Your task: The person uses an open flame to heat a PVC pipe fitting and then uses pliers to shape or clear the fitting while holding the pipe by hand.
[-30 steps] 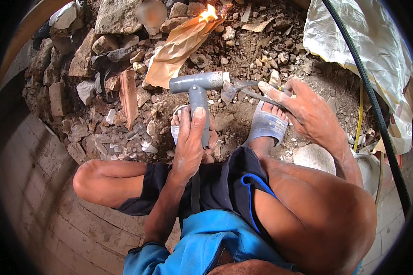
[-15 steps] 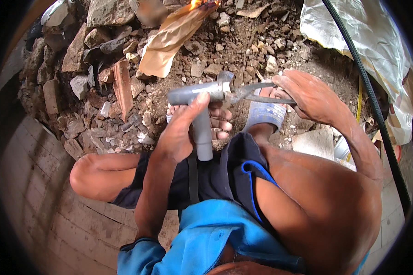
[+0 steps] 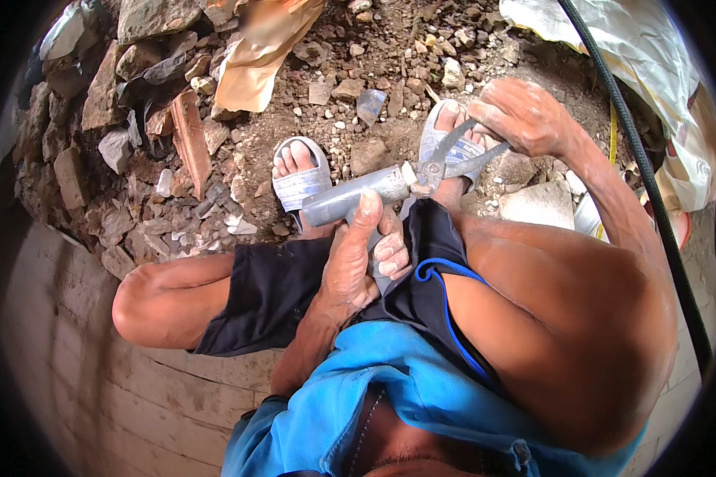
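Above dark shorts (image 3: 282, 294), the left hand (image 3: 348, 266) wraps snugly around the stem of a grey T-shaped pipe (image 3: 342, 200), a firm hold that should steady its pale end against the pliers (image 3: 432, 170), whose spread handles sit in the curled right hand (image 3: 525, 118), rubble (image 3: 348, 89) beyond

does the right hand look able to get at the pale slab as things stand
Probably yes, though not freely: the pale slab lies near the right forearm, its top mostly uncovered, but the right hand holds the pliers and would likely have to release them first.
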